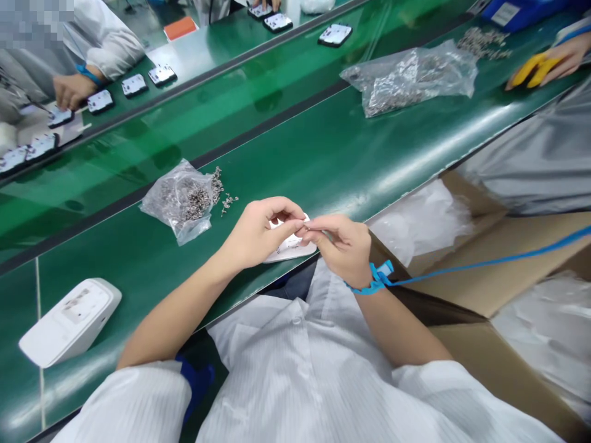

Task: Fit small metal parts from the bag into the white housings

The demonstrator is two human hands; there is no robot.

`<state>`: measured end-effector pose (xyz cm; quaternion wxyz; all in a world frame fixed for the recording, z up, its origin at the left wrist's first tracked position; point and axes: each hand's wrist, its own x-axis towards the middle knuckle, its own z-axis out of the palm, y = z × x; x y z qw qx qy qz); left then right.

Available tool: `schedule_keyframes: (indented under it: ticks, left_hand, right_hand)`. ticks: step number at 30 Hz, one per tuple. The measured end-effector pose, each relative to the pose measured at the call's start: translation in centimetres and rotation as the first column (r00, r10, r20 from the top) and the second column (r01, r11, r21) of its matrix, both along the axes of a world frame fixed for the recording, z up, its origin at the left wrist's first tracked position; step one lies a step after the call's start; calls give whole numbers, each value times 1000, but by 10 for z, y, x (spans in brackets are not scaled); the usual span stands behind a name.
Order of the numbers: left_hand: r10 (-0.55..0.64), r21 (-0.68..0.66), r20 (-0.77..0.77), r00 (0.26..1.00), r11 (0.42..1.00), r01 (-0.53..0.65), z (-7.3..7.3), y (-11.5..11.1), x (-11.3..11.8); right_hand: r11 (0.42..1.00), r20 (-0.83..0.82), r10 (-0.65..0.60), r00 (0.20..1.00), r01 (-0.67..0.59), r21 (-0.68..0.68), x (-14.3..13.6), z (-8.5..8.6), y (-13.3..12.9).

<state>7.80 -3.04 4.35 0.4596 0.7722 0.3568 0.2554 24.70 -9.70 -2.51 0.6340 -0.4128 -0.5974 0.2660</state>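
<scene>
Over the near edge of the green bench, my left hand (263,232) and my right hand (340,246) meet at the fingertips. Both are closed in a pinch, thumb against finger. Whatever lies between the fingertips is too small to make out. Beneath them, partly covered by my fingers, a white plastic housing (292,251) rests at the bench edge. A blue wrist strap (373,280) circles my right wrist. To the left of my hands, small metal parts (228,202) spill from a clear plastic bag (178,195).
A white device (69,320) lies at left on the green bench (295,147). Farther right are another bag of metal parts (410,74), a loose pile (484,43) and a co-worker's hand (551,64). An open cardboard box (462,246) sits right of my lap. The strap's blue cord (489,258) crosses it.
</scene>
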Motion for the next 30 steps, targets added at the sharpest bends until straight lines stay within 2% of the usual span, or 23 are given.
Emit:
schedule_keyframes:
  ticks: [3, 6, 10, 13, 19, 21, 23, 26, 28, 30]
  left_hand:
    - [-2, -118, 70, 998, 993, 10, -6, -5, 5]
    - [11, -269, 162, 987, 962, 34, -11, -8, 7]
    - [-33, -284, 242, 970, 953, 103, -13, -6, 4]
    - [-62, -291, 229, 972, 948, 129, -11, -5, 3]
    - [8, -316, 110, 994, 948, 28, -10, -3, 4]
    - [57, -240, 70, 996, 970, -38, -11, -2, 3]
    - [98, -94, 24, 995, 991, -96, -12, -2, 3]
    - [102, 118, -56, 993, 988, -95, -13, -2, 3]
    - [138, 226, -86, 987, 967, -116, -16, 1, 3]
    - [226, 345, -103, 969, 922, -178, -22, 5, 2]
  right_hand:
    - [977, 169, -176, 970, 150, 154, 3, 3, 4]
    - [967, 180, -222, 958, 193, 165, 5, 4, 8]
    - [980, 134, -191, 972, 182, 79, 8, 3, 9]
    - [990, 157, -140, 978, 133, 54, 13, 4, 10]
    - [998, 198, -49, 979, 41, 45, 18, 10, 17]
    - [1000, 180, -12, 984, 13, -7, 18, 11, 19]
    - [996, 135, 36, 990, -25, -81, 19, 11, 20]
    - [979, 111, 95, 989, -73, -191, 23, 9, 22]
    - [973, 190, 117, 975, -74, -219, 26, 6, 24]
    - [978, 332, 123, 935, -57, -201, 28, 0, 28]
